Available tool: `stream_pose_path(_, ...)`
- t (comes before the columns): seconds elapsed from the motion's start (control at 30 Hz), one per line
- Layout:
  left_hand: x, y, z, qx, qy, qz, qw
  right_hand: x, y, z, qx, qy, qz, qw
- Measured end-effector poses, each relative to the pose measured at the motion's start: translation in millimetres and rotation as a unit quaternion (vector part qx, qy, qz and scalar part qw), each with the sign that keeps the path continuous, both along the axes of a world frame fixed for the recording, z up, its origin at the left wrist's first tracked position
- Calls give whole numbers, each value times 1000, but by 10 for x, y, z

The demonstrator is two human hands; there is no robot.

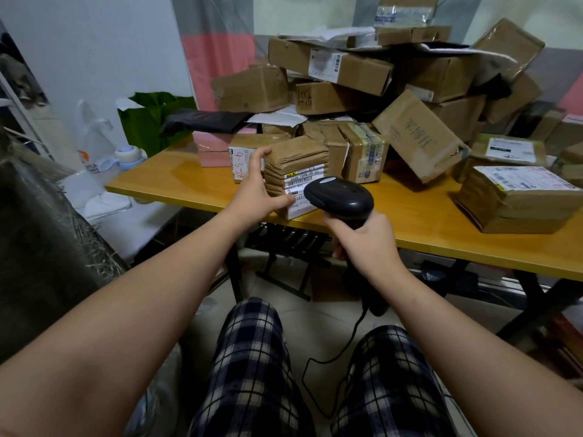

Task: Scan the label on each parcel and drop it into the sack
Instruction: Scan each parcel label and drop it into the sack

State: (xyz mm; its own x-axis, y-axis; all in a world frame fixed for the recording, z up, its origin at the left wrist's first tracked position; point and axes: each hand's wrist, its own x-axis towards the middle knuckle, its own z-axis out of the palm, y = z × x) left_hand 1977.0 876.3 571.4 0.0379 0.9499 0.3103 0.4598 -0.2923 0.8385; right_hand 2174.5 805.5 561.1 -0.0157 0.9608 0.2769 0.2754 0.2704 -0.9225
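Now: my left hand (252, 190) grips a small brown taped parcel (296, 159), thumb pressed on its near face beside the white label (301, 179), fingers curled over the upper left edge. The parcel stands upright at the near edge of the yellow table (426, 238), label side turned toward me. I cannot tell whether its base rests on the tabletop or is lifted just clear. My right hand (369, 244) is closed firmly round the handle of the black scanner (340, 197). The scanner's head sits just in front of the label and covers its right part from this view; contact between the two cannot be judged. A black cable (347, 345) runs down from the handle between my knees. Behind the held parcel lies a loose heap of cardboard boxes (347, 70), some tilted against one another, with a pink box (211, 149) at its left end. A larger taped parcel (514, 203) lies flat on the table to my right. A dark woven sack (41, 247) stands at my left, below table level, well apart from the held parcel.
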Motion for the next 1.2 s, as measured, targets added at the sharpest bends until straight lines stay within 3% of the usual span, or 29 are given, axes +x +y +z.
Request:
stream_pose_path(0.4,-9,101,-8,5,16,10,1000,117,16,14,1,-21,-5,1000)
stream_pose_path(0.63,1,-29,-68,60,-1,30,998,38,-17,11,-26,19,15,999)
stream_pose_path(0.8,-332,-457,-162,111,-96,90,985,-257,-68,44,-35,48,92,994)
stream_pose_path(0.97,-953,-1199,-478,109,-122,191,968,-970,-110,-105,-66,30,208,975)
stream_pose_path(1.1,-1491,-1768,-812,99,-118,315,936,-1649,-139,-400,-74,-44,291,953)
stream_pose_path(1.2,-1890,-2173,-1068,80,-98,409,904,-2110,-92,-619,-47,-160,332,928)
